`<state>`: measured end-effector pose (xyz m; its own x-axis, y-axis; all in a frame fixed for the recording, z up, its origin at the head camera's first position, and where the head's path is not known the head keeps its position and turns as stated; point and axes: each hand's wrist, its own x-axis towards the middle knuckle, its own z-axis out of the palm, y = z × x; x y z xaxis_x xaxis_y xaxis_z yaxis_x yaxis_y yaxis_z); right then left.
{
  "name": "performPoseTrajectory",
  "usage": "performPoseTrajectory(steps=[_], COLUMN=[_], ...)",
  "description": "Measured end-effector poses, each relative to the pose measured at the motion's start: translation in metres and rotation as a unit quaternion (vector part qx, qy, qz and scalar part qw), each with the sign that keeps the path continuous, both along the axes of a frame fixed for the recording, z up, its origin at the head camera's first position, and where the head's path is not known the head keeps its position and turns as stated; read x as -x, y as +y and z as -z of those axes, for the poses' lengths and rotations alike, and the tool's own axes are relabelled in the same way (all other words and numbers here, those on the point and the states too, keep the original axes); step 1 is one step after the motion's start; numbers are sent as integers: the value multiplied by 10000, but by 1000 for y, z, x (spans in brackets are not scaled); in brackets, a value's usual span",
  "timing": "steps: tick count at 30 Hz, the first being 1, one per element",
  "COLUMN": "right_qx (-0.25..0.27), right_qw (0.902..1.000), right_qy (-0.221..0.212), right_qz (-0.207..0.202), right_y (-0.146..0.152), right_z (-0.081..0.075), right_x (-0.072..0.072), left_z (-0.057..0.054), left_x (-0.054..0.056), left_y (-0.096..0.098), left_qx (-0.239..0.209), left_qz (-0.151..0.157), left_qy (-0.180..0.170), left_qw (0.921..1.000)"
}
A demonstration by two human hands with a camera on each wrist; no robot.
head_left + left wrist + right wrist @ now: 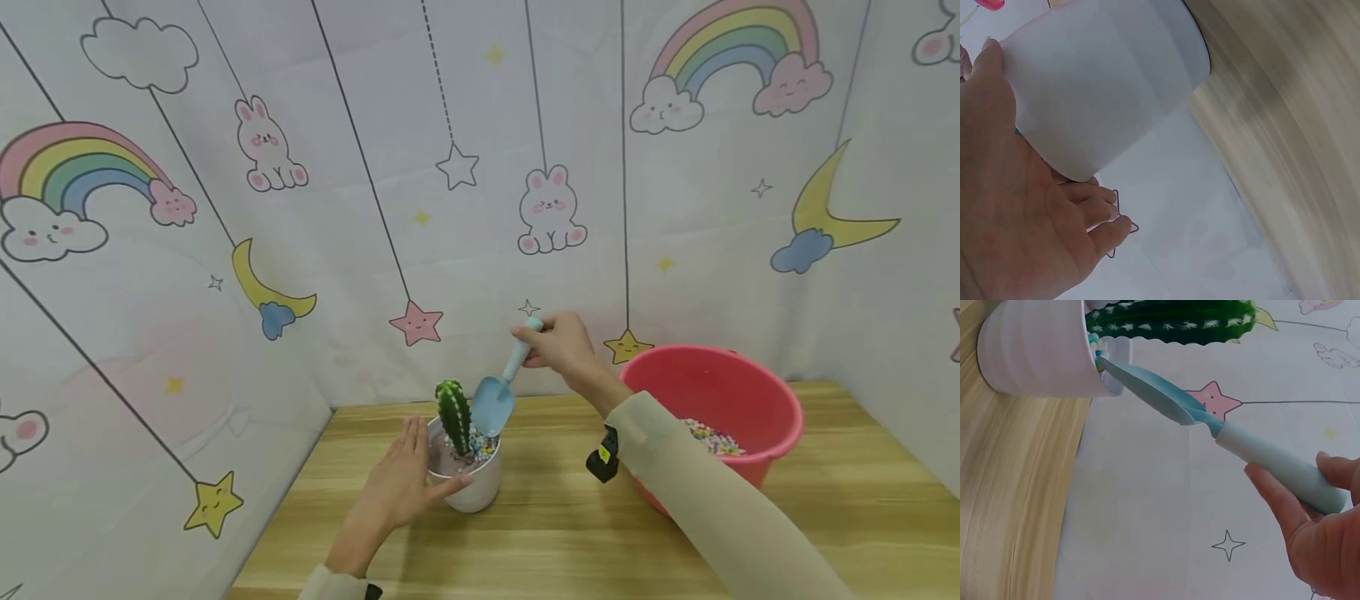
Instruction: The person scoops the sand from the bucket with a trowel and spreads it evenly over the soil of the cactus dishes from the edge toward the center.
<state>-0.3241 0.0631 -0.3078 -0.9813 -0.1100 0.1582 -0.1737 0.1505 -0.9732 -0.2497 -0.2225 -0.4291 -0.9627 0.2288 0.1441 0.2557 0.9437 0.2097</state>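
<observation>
Two hands are engaged. Your right hand (562, 346) grasps the pale blue handle of a small light-blue scoop (492, 407), with the blade angled downward. Your left hand (405, 475) is extended, not clenched: the fingers lie along the left side of a white ribbed round pot (480, 492), and the thumb crosses its front.

The scoop's tip is at the pot's mouth, just beside a green columnar cactus with white tufts (453, 417). The cactus stands upright in the pot. Small multicoloured granules (483, 443) lie at its base, mainly on your right; few show on your left.

Further right, on the wood-grain table (555, 517), a deep pinkish-red round basin (705, 379) holds more granules.

Progress, as judged: the cactus is in place and the granule layer is partly laid. The scoop's visible face carries little or nothing; the thinner left portion appears to remain uncovered.
</observation>
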Motion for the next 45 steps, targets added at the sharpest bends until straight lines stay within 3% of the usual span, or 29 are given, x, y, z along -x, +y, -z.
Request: performPoseTrajectory(steps=[5, 10, 13, 25, 29, 33, 35, 38, 42, 45], right_qx=[-385, -1002, -1149, -513, -169, 190, 339, 504, 642, 758], right_qw=[9941, 9669, 9560, 9704, 9758, 9800, 9816, 9823, 9820, 9815], right_qy=[948, 2245, 2621, 2335, 2163, 1972, 1874, 1801, 1772, 1742], right_qz=[-359, -678, -651, -332, -268, -210, -153, -57, 102, 249], right_y=[-5, -11, -13, 6, 20, 36, 45, 57, 71, 82], right_z=[-1, -1, -3, -18, -28, -38, -41, -43, -45, -46], right_x=[-9, -21, -27, -29, -31, -33, -34, -37, -44, -51], left_z=[0, 0, 0, 4, 2, -9, -16, -28, -44, -55], left_x=[-1, -2, -2, 1, 2, 0, -3, -8, -13, -17], left_y=[1, 1, 2, 3, 3, 6, 9, 12, 19, 26], left_qx=[9, -4, -22, 47, 36, -237, -439, -788, -1202, -1350], left_qz=[-32, -17, -14, 44, 35, -54, -81, 71, 436, 741], left_qy=[-21, -16, -15, 159, 532, 1060, 1349, 2052, 3036, 3571], left_qw=[10000, 10000, 10000, 9999, 9986, 9941, 9899, 9755, 9442, 9213])
